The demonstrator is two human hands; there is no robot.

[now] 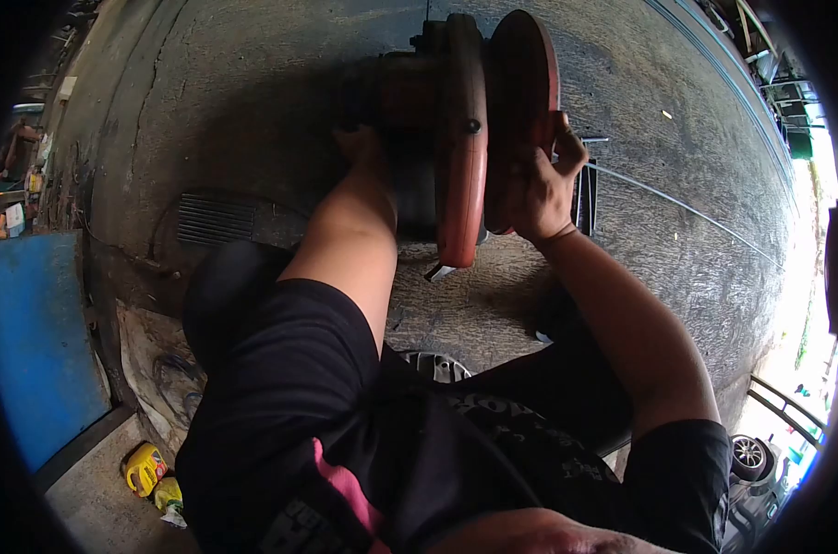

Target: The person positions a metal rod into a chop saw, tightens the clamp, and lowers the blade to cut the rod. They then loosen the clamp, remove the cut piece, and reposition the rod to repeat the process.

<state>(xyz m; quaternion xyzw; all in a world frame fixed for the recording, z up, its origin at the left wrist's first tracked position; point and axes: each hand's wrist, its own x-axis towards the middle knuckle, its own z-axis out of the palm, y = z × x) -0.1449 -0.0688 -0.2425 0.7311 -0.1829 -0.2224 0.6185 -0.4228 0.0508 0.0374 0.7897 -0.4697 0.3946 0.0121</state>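
Note:
In front of me stands a dark machine with a curved red guard, which looks like a cut-off saw. Right of the guard is a large, round, red-rimmed disc, upright and seen nearly edge-on. My right hand is closed on the lower right edge of this disc, with thumb and fingers bent against it. On the other side, my left hand reaches to the machine's dark body. Its fingers are lost in shadow, so I cannot make out their grip.
A ribbed dark plate lies on the worn floor at left. A thin rod stretches off to the right. Beside me are a blue panel and a yellow container. A spoked wheel shows at lower right.

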